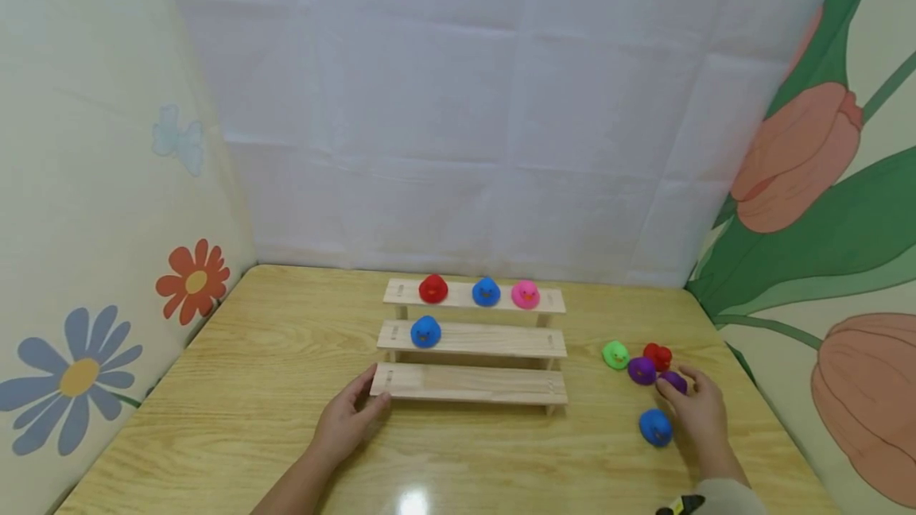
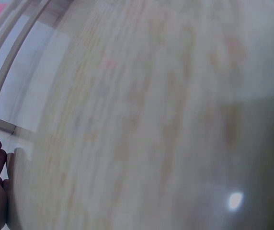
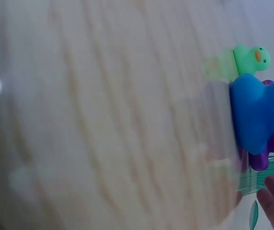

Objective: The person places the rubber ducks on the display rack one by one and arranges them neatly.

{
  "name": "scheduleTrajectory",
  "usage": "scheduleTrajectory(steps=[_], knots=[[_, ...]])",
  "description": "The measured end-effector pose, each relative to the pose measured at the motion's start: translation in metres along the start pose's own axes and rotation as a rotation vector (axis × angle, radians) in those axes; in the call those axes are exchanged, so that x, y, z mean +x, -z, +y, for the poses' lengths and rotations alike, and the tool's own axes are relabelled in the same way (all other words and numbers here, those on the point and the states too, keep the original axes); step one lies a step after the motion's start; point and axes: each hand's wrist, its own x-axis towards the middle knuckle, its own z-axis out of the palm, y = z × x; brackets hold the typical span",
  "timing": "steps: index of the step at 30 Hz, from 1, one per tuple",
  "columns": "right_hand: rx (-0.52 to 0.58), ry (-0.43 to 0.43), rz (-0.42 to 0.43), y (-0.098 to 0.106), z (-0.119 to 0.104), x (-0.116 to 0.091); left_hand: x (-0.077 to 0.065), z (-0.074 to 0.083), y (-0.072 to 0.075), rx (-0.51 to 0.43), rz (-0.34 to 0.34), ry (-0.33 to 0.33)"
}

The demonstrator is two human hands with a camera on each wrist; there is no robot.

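The bottom step (image 1: 468,384) of the wooden stand (image 1: 494,338) is gripped at its left end by the left hand (image 1: 347,420), fingers curled round it. Way over on the right of the bench (image 1: 236,412), a purple duck (image 1: 674,381) is pinched between thumb and fingers of the right hand (image 1: 704,412). It's pretty crowded there: another purple duck (image 1: 642,371), a red duck (image 1: 657,356) and a green duck (image 1: 615,355) are bunched close by, with a blue duck (image 1: 655,427) seen nearer the wrist.

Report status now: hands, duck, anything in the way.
Left hand gripping lowest shelf at left end. Right hand pinching purple duck. Green duck and second purple duck between it and shelf, possibly in the way.
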Motion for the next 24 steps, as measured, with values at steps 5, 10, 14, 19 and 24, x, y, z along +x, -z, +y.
scheduleTrajectory(steps=[5,10,14,19,24], knots=[[-0.003,-0.051,0.034,-0.0031,0.0025,0.0026,0.0002,0.0001,0.0005,0.003,-0.004,0.002],[-0.022,-0.096,0.071,-0.0065,0.0037,0.0065,0.0000,0.0011,0.0008,-0.006,-0.006,0.005],[-0.027,-0.117,0.079,-0.0080,0.0042,0.0093,-0.0002,0.0014,0.0010,-0.001,-0.005,0.002],[-0.040,-0.123,0.068,-0.0081,0.0042,0.0095,-0.0009,0.0020,0.0014,0.002,-0.008,-0.002],[-0.046,-0.111,0.072,-0.0080,0.0034,0.0082,-0.0013,0.0024,0.0015,0.013,-0.005,0.000]])
